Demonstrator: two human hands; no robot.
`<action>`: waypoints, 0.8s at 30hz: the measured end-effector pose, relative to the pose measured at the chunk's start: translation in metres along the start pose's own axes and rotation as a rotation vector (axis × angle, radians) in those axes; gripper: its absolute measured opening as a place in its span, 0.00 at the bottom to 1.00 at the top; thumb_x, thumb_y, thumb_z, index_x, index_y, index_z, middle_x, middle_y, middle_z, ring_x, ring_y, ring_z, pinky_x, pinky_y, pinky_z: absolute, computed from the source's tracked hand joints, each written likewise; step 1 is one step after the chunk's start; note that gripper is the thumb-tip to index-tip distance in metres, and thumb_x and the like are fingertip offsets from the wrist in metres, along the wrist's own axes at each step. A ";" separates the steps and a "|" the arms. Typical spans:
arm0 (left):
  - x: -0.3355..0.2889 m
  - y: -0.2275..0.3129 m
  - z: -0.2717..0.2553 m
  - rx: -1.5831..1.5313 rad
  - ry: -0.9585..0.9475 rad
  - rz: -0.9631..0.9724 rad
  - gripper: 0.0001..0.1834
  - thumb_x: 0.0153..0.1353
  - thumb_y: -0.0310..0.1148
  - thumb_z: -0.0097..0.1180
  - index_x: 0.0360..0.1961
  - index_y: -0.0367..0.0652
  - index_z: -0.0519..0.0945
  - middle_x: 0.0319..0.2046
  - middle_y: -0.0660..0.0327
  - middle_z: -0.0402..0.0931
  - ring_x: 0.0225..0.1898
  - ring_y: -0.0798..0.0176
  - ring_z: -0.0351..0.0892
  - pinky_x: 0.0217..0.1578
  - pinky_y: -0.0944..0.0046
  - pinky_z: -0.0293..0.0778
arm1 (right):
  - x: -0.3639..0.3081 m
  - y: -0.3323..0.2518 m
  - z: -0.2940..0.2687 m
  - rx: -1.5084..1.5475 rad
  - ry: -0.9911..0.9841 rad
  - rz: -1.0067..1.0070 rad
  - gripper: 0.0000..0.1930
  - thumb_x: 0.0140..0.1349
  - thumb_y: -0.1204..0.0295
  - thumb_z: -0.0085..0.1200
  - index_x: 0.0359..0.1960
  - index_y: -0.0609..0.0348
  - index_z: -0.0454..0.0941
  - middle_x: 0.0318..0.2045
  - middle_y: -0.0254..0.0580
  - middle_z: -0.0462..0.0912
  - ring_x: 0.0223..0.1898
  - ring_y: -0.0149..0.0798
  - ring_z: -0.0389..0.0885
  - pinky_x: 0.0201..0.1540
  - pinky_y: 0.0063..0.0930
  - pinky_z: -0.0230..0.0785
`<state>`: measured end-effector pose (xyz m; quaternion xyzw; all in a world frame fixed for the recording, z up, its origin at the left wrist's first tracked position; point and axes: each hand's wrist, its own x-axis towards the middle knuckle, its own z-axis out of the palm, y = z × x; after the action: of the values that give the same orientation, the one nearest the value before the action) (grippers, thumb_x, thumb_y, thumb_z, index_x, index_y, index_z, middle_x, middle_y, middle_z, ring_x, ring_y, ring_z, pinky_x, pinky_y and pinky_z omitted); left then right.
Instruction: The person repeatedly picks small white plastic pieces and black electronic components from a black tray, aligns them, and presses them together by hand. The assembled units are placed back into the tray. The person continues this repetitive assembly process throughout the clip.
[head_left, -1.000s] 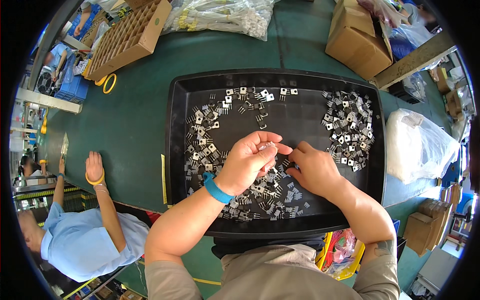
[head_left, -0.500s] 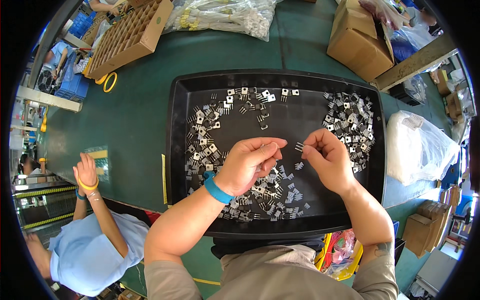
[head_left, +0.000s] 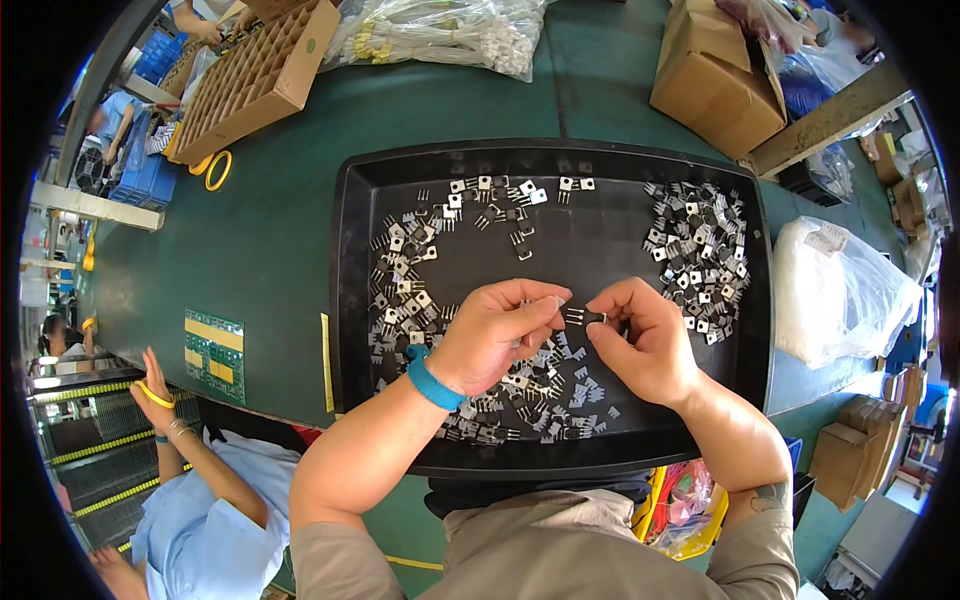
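Observation:
My right hand [head_left: 645, 340] pinches a black three-legged transistor [head_left: 594, 318] between thumb and fingertips, its metal legs pointing left. Close by, my left hand [head_left: 505, 325] is closed in a pinch on a small pale piece [head_left: 559, 301], mostly covered by the fingers. The legs reach almost to the left fingertips; I cannot tell whether they touch. Both hands are above a black tray [head_left: 550, 462]. Transistors [head_left: 405, 265] lie scattered along its left side, with a denser heap [head_left: 700, 240] at the right. Small grey toothed pieces [head_left: 585, 388] lie below the hands.
A co-worker in a light blue top [head_left: 215, 520] is at the left, near a green circuit board [head_left: 214, 355]. Beyond the tray are a divided carton [head_left: 255, 85], a bag of white connectors [head_left: 440, 40] and a cardboard box [head_left: 715, 85]. A white plastic bag [head_left: 840, 290] stands right.
My right hand has moved left and slightly down, bringing the transistor's legs close to my left fingertips. The co-worker's hand has moved down and away from the circuit board, which now shows fully.

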<state>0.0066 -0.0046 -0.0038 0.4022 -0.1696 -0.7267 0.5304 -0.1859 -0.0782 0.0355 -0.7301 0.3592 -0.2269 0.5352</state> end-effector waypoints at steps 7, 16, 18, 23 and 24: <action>0.000 0.004 0.001 -0.054 -0.061 -0.084 0.11 0.67 0.34 0.51 0.42 0.36 0.78 0.29 0.60 0.78 0.22 0.74 0.65 0.20 0.75 0.57 | -0.001 0.004 0.001 0.010 0.001 -0.029 0.10 0.56 0.78 0.61 0.39 0.62 0.76 0.21 0.30 0.76 0.22 0.20 0.71 0.25 0.17 0.65; -0.001 0.003 0.002 -0.025 -0.067 -0.090 0.11 0.67 0.33 0.50 0.42 0.35 0.79 0.28 0.59 0.78 0.21 0.75 0.64 0.20 0.75 0.56 | -0.001 0.004 0.001 -0.016 -0.007 -0.044 0.09 0.56 0.78 0.60 0.38 0.62 0.76 0.21 0.31 0.76 0.22 0.21 0.72 0.24 0.18 0.65; -0.001 0.003 0.002 -0.021 -0.070 -0.090 0.11 0.67 0.33 0.50 0.41 0.36 0.79 0.28 0.59 0.78 0.21 0.75 0.64 0.19 0.75 0.56 | -0.001 0.003 0.002 -0.032 0.011 -0.045 0.09 0.56 0.78 0.61 0.38 0.62 0.76 0.21 0.32 0.76 0.22 0.21 0.72 0.25 0.18 0.66; -0.001 0.003 0.002 0.059 -0.076 -0.082 0.10 0.67 0.32 0.50 0.41 0.36 0.79 0.28 0.59 0.78 0.21 0.76 0.64 0.19 0.75 0.55 | -0.001 0.004 0.003 -0.042 0.054 -0.071 0.09 0.56 0.78 0.60 0.38 0.62 0.76 0.21 0.33 0.77 0.23 0.23 0.73 0.26 0.19 0.67; -0.002 0.002 0.002 0.077 -0.067 -0.075 0.10 0.67 0.32 0.51 0.41 0.37 0.79 0.28 0.59 0.78 0.21 0.76 0.64 0.19 0.75 0.55 | 0.000 0.004 0.001 -0.025 0.002 -0.058 0.08 0.56 0.78 0.60 0.38 0.62 0.76 0.22 0.33 0.78 0.23 0.23 0.74 0.26 0.19 0.67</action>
<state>0.0069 -0.0045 -0.0004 0.4038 -0.1998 -0.7520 0.4811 -0.1864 -0.0778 0.0308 -0.7464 0.3413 -0.2387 0.5190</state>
